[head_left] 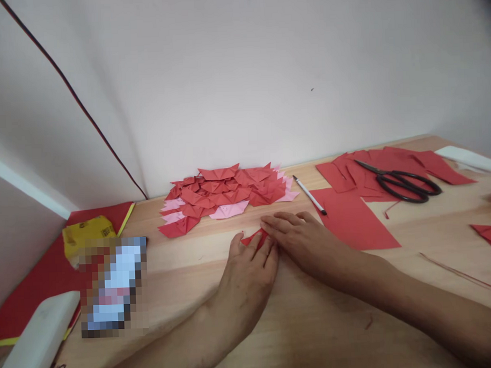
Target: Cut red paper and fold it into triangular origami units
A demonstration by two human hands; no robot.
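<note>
Near the middle of the wooden table, a small piece of folded red paper (251,239) lies mostly covered by both hands. My left hand (250,269) holds it against the tabletop, with thumb and fingertips on its left and middle part. From the right, my right hand (299,238) grips its upper right end; the fingers are close together and the thumb is hidden. Just beyond the hands is a pile of folded red and pink paper pieces (217,193), some with pointed ends and small drawn marks.
To the right lie a white pen (309,194), a red paper sheet (353,223), more red sheets (401,160) and black-handled scissors (402,183) on top. At left are a blurred phone (118,282), a yellow packet (90,235) and a white object (41,338). A wall rises behind.
</note>
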